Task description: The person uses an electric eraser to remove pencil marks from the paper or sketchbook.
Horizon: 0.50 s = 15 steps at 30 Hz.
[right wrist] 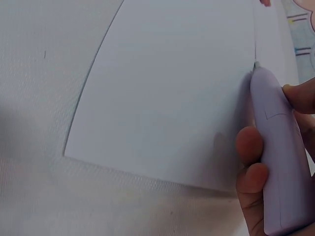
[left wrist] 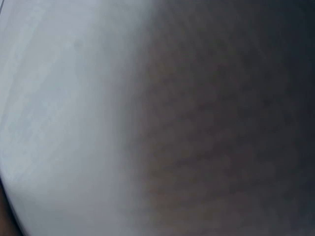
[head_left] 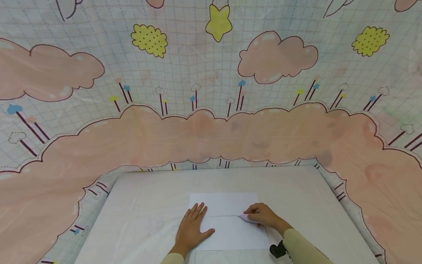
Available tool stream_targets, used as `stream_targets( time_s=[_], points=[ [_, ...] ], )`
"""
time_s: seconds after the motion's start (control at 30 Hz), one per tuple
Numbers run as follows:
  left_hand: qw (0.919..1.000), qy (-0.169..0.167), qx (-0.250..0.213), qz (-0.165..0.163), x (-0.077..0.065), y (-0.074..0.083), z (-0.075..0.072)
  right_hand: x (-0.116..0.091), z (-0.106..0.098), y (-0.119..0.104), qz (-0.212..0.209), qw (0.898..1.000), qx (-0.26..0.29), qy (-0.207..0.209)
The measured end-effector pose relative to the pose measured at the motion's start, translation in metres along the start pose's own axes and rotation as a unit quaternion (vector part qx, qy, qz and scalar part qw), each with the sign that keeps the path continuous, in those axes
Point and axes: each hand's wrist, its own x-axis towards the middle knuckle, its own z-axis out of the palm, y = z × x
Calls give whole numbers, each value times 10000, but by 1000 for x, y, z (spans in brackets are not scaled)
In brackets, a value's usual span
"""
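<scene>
A white sheet of paper (head_left: 224,234) lies on the table, with a thin dark line (head_left: 222,216) running across its middle. My left hand (head_left: 192,229) rests flat on the sheet's left side, fingers spread and thumb out. My right hand (head_left: 263,215) grips a thick lilac pen-shaped tool (right wrist: 278,147) between thumb and fingers. Its small grey tip (right wrist: 256,64) touches the paper at the line's right end. The left wrist view is blurred; a dark surface fills its right half, and the left fingers cannot be made out there.
The white-covered table (head_left: 138,212) extends around the paper. A black heart-shaped item (head_left: 278,250) is beside the right sleeve (head_left: 301,245), near the paper's lower right corner. Behind the table hangs a patterned cloth (head_left: 211,135) with clouds and stars.
</scene>
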Motion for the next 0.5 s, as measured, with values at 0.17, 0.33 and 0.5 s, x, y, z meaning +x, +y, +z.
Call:
stream_targets(
  time_s=[0.17,0.33,0.5],
  points=[
    [10000,-8,-41,-2,0,0,-1,-1,-7,0,52,9999,-131,-10],
    [9999,-86,-78,-12,-1,0,-2,-2,-13,-4,99,9996,-238,-98],
    [9999,-109,-60,-38,-1,0,-2,0,-19,-11,116,9994,-225,-257]
  ],
)
